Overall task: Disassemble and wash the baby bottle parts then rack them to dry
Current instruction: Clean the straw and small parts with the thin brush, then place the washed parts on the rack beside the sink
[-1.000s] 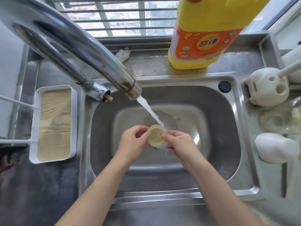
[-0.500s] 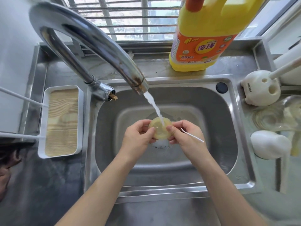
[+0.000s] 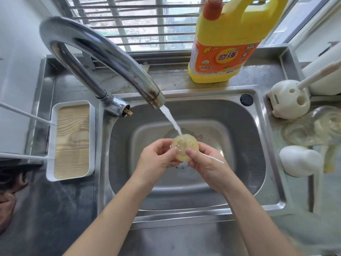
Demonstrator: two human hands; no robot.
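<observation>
Pinching the yellowish bottle part (image 3: pixel 185 147) between my left hand (image 3: pixel 157 158) and right hand (image 3: pixel 206 164), fingers curled on its rim. Tap water (image 3: pixel 171 120) strikes it above the sink (image 3: pixel 239 145).

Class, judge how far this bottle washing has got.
Done: disassembly; what looks like the clear bottle body lies beside the sink. In hand: left hand and right hand hold a yellowish round part under the stream. Left: racking; the white tray shows no parts.

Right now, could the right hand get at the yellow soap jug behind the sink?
Probably, but it is busy: the right hand grips the bottle part with the left hand. The path to the soap jug looks open; the tap stands further left.
</observation>
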